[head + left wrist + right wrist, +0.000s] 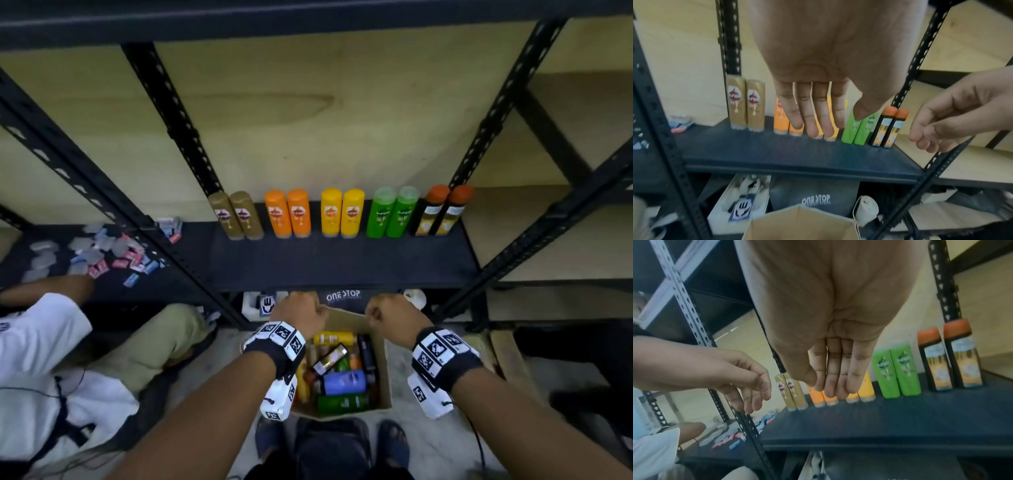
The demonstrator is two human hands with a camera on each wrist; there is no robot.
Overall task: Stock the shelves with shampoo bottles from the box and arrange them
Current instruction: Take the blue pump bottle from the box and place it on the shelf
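Pairs of shampoo bottles stand at the back of the dark shelf board (pixel 342 263): gold (pixel 236 216), orange (pixel 287 212), yellow (pixel 342 212), green (pixel 392 212) and black with orange caps (pixel 442 212). On the floor below is the open cardboard box (pixel 385 363), with several bottles lying in it, among them a blue one (pixel 344 382) and a green one (pixel 342 402). My left hand (pixel 301 311) and right hand (pixel 390 315) hover over the box's far edge, below the shelf front. In the wrist views the left hand (pixel 818 126) and right hand (pixel 834 386) hang relaxed and hold nothing.
Slotted black uprights (pixel 171 116) (pixel 496 113) frame the bay. Small packets (pixel 99 250) lie scattered on the shelf to the left, where a person in white (pixel 44 359) crouches. A black "ONE STOP" bag (pixel 342 296) sits under the shelf behind the box.
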